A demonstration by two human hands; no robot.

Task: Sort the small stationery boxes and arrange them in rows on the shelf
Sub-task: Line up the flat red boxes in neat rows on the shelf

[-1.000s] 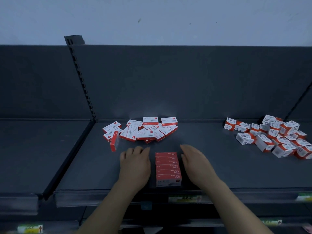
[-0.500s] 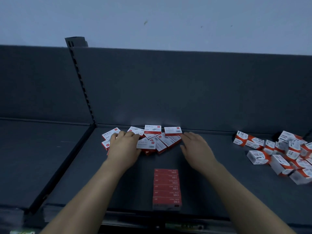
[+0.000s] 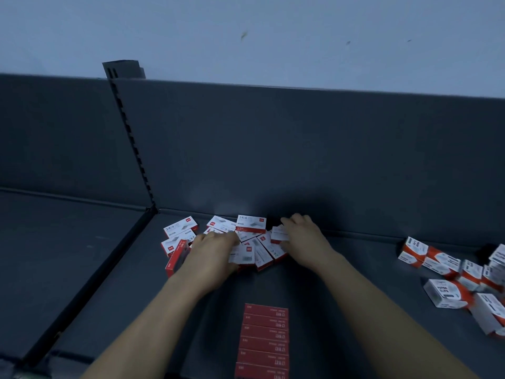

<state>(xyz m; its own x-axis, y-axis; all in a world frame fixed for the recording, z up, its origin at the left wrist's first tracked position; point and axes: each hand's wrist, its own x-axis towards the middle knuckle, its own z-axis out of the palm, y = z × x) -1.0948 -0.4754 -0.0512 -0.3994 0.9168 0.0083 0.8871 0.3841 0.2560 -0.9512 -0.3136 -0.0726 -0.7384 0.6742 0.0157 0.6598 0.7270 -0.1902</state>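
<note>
On the dark shelf (image 3: 341,283), a heap of boxes (image 3: 251,225) lies far back and a row of red boxes (image 3: 265,340) lies near. The left hand (image 3: 213,250) rests on the heap, though I cannot tell if it grips anything. The right hand (image 3: 306,239) pinches a box (image 3: 279,234) at the heap's right edge.

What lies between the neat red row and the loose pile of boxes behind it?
Only bare shelf separates row from pile, in the head view.

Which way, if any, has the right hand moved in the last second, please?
Yes: the right hand left the row of red boxes for the loose pile behind it, gripping a white box.
</note>
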